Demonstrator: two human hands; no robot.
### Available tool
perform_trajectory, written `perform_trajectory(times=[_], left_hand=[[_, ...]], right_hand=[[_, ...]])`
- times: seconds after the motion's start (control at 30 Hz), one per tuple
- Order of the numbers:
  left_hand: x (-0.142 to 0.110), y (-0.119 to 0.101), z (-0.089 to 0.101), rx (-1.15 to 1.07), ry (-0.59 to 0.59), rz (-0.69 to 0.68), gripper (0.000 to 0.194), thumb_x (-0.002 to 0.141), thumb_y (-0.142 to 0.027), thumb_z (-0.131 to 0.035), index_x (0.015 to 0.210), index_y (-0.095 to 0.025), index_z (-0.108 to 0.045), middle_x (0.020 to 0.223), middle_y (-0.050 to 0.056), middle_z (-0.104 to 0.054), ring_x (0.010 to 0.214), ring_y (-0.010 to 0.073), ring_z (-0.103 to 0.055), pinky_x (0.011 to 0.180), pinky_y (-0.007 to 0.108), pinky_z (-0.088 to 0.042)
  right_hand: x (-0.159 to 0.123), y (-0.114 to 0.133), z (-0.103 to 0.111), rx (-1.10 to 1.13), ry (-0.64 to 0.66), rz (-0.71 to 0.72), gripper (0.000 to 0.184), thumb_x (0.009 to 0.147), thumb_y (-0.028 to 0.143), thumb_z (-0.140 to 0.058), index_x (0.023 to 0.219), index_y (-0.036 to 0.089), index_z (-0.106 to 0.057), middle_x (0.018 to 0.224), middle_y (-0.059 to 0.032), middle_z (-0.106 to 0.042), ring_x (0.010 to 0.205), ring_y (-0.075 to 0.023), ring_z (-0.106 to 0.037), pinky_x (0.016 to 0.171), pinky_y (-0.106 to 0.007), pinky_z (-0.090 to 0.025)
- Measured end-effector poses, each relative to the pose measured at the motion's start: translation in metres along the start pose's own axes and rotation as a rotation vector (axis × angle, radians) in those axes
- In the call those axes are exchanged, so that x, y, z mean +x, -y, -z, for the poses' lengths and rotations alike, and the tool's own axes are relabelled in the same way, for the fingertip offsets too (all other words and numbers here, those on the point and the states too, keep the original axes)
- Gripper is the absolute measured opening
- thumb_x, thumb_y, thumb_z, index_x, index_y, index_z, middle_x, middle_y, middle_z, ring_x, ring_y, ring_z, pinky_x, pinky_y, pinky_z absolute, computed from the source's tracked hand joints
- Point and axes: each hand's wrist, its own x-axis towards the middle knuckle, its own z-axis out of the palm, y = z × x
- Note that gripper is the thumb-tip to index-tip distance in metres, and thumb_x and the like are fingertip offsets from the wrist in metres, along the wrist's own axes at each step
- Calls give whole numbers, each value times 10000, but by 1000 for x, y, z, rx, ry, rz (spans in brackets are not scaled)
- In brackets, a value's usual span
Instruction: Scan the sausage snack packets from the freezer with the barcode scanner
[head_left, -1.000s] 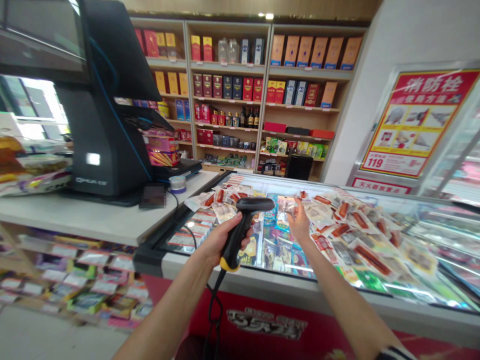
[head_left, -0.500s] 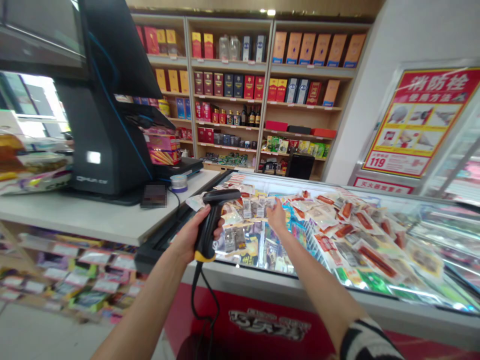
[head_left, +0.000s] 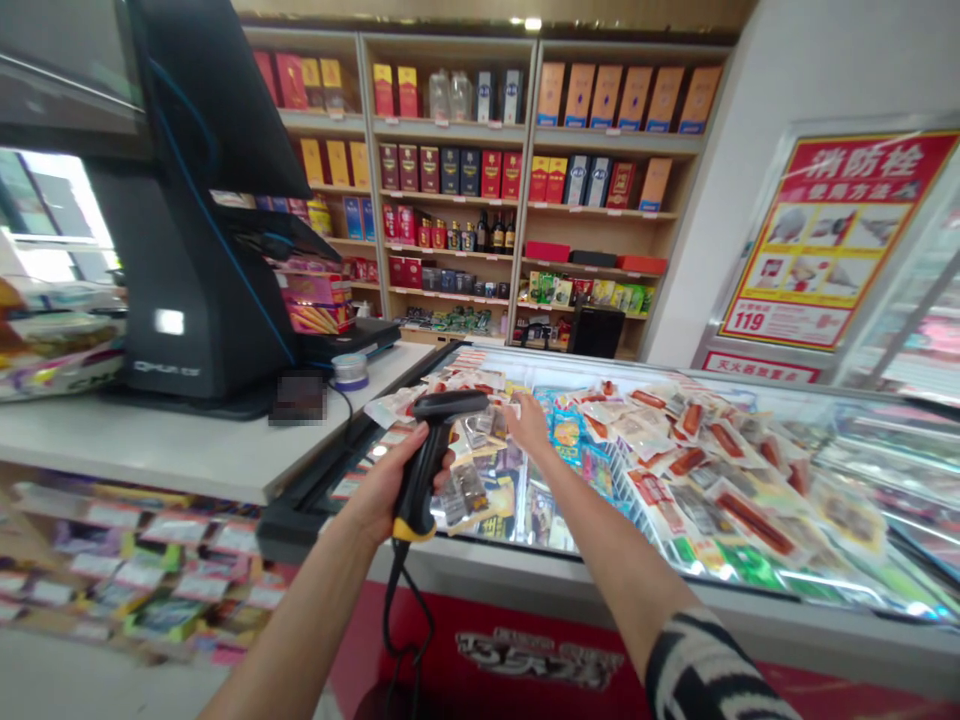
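My left hand (head_left: 384, 487) is wrapped round the grip of a black and yellow barcode scanner (head_left: 421, 475), whose head points right over a display freezer. From the grip a coiled black cable hangs down. My right hand (head_left: 529, 426) reaches over the freezer top, just right of the scanner head. Its fingers are closed at the edge of a clear food packet (head_left: 491, 422) with dark contents; the fingertips are partly hidden. Below the scanner lies another clear packet (head_left: 466, 490) with dark pieces inside. Blue packets (head_left: 566, 428) lie right of my right hand.
Sausage packets (head_left: 750, 520) are heaped on the freezer's right side. A point-of-sale terminal (head_left: 202, 270) stands on the white counter (head_left: 187, 450) at left, near a small round tub (head_left: 350, 370). Shelves of boxes (head_left: 450, 170) line the back wall.
My right hand has shifted left along the packets, closer to the scanner, with the clear packet at its fingers. The scanner has moved slightly right and down in my left hand.
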Motion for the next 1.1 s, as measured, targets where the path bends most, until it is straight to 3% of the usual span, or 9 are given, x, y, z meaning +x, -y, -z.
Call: perform_trajectory(times=[0.13,0.2,0.3,0.47,0.63,0.77,0.87,0.93,1.1], left_hand=[[3,5,-7,12,1,-13,233,765,-301,-447,862,-112,-543,607,20,-538,433,75,-472,412,197,-394],[6,8,-9,17,12,18,250,764,-320,-446,856,-109,-545,611,25,-543,435,74,-471,411,195,-390],[11,14,-11,34,48,64,273,760,-349,-447,851,-109,-543,631,37,-556,447,78,-477,413,195,-384],[13,20,-20,69,73,51,229,754,-337,-460,802,-125,-534,608,25,-552,446,80,-479,414,194,-375],[11,23,-28,89,108,50,220,754,-342,-456,762,-131,-517,597,18,-543,439,82,-473,412,200,-370],[11,25,-29,92,110,62,233,750,-350,-460,791,-129,-520,602,21,-546,441,84,-474,414,205,-373],[10,26,-29,90,125,59,246,746,-361,-465,803,-128,-523,610,25,-550,446,84,-477,420,206,-378],[8,25,-29,88,136,55,248,745,-364,-465,802,-130,-524,616,27,-553,446,83,-476,422,206,-378],[0,19,-31,92,107,38,233,744,-350,-469,717,-124,-516,609,27,-545,441,80,-469,417,203,-371]], right_hand=[[-7,-61,51,-354,-121,-257,332,783,315,-383,1038,160,-527,1024,-122,-532,984,-239,-450,801,-371,-343],[-12,-89,70,-521,-108,-352,322,775,324,-402,945,116,-579,960,-159,-546,966,-278,-450,779,-422,-332],[-19,-111,80,-667,-57,-333,337,756,366,-441,851,93,-614,967,-185,-535,973,-300,-435,773,-449,-316],[-30,-100,70,-683,25,-213,345,777,377,-408,900,103,-578,926,-170,-559,949,-287,-462,768,-447,-322],[-41,-85,67,-603,109,-93,280,838,270,-298,963,110,-491,835,-128,-580,835,-210,-540,701,-328,-377],[-49,-81,67,-605,106,-60,397,818,446,-299,1005,142,-474,904,-144,-565,874,-239,-535,707,-363,-375],[-47,-77,68,-553,183,-51,441,783,517,-321,963,154,-494,871,-122,-580,833,-234,-556,678,-342,-388],[-42,-76,73,-528,213,-73,371,802,442,-341,979,147,-479,809,-103,-592,760,-214,-576,627,-304,-399],[-28,-85,104,-721,22,-47,278,815,125,-294,1030,129,-470,934,-153,-561,855,-233,-548,665,-331,-394]])
